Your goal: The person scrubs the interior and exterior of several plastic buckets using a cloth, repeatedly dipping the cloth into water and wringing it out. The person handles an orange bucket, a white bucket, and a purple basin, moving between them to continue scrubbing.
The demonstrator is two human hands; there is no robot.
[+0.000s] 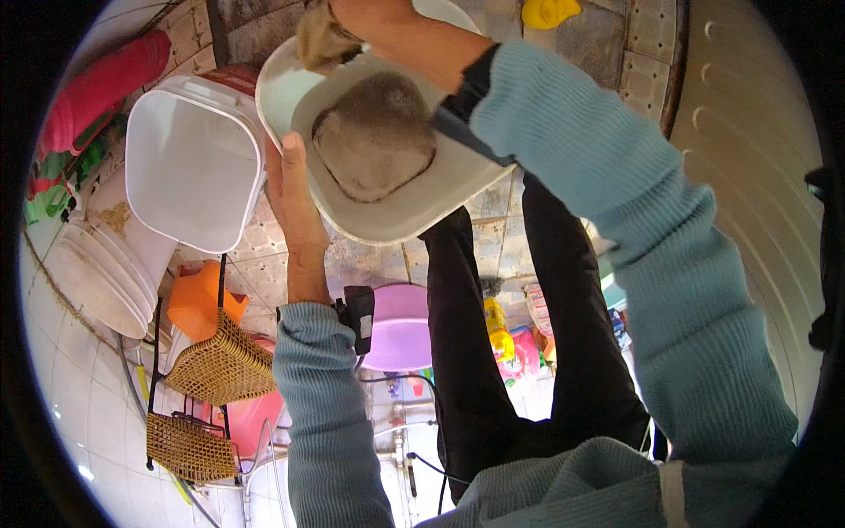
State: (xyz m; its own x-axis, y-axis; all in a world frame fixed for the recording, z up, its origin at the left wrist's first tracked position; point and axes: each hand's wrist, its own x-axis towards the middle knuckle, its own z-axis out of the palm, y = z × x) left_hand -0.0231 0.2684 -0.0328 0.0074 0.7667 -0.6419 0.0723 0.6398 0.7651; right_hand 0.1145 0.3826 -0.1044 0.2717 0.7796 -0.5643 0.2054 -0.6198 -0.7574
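A large white plastic tub with rounded corners is tilted in front of me, with murky grey-brown water pooled in its bottom. My left hand grips its left side, the thumb over the rim. At the tub's far edge my right hand holds a brownish cloth or scrubber; its exact kind I cannot tell, and the top of the picture cuts off part of the hand. Close by on the left stands a white square bucket, its mouth facing me.
Stacked whitish lids or basins lean at the left wall, below red plastic ware. A wicker rack holds an orange container. A purple basin lies beside my legs. On the tiled floor ahead is a yellow object.
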